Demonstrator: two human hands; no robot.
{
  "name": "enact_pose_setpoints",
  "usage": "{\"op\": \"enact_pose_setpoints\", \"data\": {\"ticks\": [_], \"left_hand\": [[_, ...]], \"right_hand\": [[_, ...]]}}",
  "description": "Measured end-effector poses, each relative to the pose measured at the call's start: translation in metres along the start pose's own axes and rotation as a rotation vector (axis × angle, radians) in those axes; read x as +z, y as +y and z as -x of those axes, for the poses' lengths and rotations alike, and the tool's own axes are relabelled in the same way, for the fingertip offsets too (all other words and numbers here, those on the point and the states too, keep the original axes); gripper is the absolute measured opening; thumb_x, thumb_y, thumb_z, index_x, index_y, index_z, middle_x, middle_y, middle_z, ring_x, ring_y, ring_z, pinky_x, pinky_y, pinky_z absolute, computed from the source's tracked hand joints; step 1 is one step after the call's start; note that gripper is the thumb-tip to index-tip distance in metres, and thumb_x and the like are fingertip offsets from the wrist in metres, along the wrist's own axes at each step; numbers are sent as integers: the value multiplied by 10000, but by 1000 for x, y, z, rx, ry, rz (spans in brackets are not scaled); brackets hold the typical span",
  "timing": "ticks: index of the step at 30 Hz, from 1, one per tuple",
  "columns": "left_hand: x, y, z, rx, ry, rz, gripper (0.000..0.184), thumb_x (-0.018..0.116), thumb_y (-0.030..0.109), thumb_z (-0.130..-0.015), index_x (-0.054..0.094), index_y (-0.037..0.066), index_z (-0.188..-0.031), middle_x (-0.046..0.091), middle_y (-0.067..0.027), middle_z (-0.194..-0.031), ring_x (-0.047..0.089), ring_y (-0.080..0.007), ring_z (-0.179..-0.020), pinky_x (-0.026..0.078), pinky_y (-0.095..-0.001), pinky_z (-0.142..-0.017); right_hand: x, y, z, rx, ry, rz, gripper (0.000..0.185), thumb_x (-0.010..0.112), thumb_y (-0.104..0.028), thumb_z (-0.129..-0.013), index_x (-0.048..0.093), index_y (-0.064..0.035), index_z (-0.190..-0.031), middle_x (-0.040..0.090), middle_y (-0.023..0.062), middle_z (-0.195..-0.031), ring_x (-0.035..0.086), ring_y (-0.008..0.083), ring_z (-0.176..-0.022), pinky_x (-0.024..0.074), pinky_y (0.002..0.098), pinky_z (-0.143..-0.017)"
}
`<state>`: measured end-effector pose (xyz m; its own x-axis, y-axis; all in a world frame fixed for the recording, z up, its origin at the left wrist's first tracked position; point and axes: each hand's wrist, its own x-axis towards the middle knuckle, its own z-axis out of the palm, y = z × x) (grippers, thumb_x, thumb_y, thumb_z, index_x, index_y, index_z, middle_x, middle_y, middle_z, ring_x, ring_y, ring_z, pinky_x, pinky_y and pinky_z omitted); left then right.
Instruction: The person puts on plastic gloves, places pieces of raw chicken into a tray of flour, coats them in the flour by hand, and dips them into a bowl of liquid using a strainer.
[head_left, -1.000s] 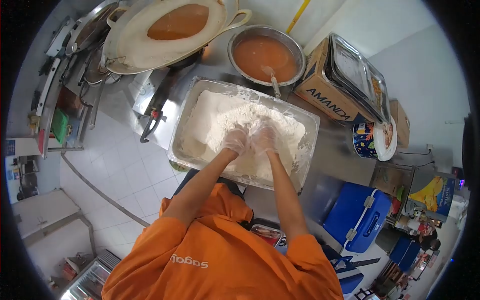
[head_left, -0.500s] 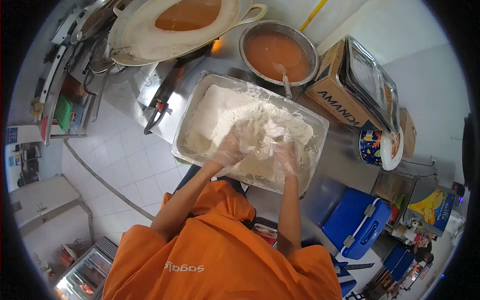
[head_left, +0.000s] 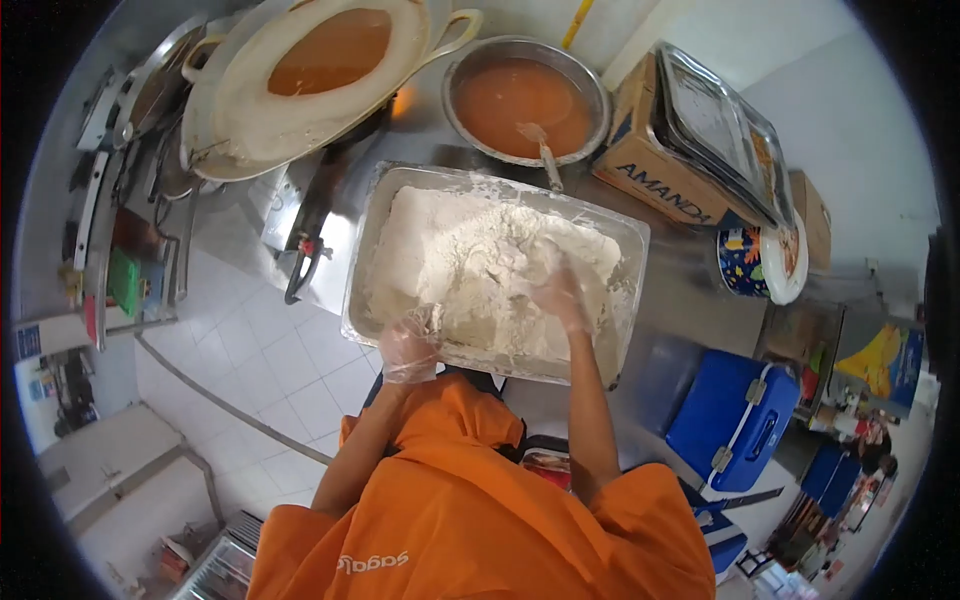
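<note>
A rectangular metal tray point(head_left: 632, 290) holds a broad heap of pale flour point(head_left: 470, 240), rough and lumpy in the middle. My left hand point(head_left: 408, 348), in a clear plastic glove, is at the near left rim of the tray, with its fingers curled; what they close on is hidden. Over the right part of the flour is my right hand point(head_left: 562, 298), also gloved, its fingers smeared by motion and partly lost against the white powder.
Behind the tray stands a metal bowl of orange-brown liquid point(head_left: 520, 100) with a utensil. A large pan point(head_left: 240, 110) is at back left. To the right are a cardboard box point(head_left: 650, 175) under metal trays, a patterned tub point(head_left: 742, 262) and a blue cooler point(head_left: 730, 420).
My hands, together in the flour at first, have moved apart. The left has drawn back to the tray's near left rim; the right remains over the flour. White material lifted between them no longer shows.
</note>
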<state>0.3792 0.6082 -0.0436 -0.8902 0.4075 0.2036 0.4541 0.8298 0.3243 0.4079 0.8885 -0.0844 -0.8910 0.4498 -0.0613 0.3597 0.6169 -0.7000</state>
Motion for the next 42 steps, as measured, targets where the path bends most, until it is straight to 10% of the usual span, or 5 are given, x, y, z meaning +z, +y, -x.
{"op": "enact_pose_setpoints", "data": {"ticks": [7,17,21,25,42], "left_hand": [[-14,12,-22,-57,-27,126,189,642,253,-880,712,86,-825,655,-148,-661,644,-347,-578,515,-420,-546],[53,26,-42,343,-442,202,650,642,298,-826,438,65,-1398,383,-255,-1460,481,-443,-1236,430,-463,-1021],[75,77,-57,499,-474,-176,649,641,316,-778,505,-63,-1287,418,-270,-1433,386,-433,-1335,209,-483,-1174],[104,43,-83,340,-576,-6,628,654,321,-798,523,10,-1327,647,-209,-1126,650,-380,-934,503,-374,-879],[91,22,-97,322,-598,250,404,650,275,-854,639,27,-1173,564,-228,-1279,570,-390,-1112,474,-402,-936]], "right_hand": [[187,69,-8,-387,-73,1049,297,633,-120,-739,682,7,-1002,660,227,-930,615,333,-892,487,465,-835],[12,-19,38,77,-62,-76,390,599,-98,-735,626,15,-1107,634,246,-1036,602,365,-977,455,445,-921],[102,18,22,276,-103,235,460,599,-106,-735,590,38,-1172,613,289,-1065,598,386,-1010,436,451,-959],[6,-40,57,326,-122,-137,508,619,-102,-729,570,46,-1213,601,317,-1084,601,399,-1032,437,460,-964],[42,-32,46,254,184,-380,423,655,-143,-750,623,58,-1121,636,294,-1013,609,397,-1033,463,460,-928]]}}
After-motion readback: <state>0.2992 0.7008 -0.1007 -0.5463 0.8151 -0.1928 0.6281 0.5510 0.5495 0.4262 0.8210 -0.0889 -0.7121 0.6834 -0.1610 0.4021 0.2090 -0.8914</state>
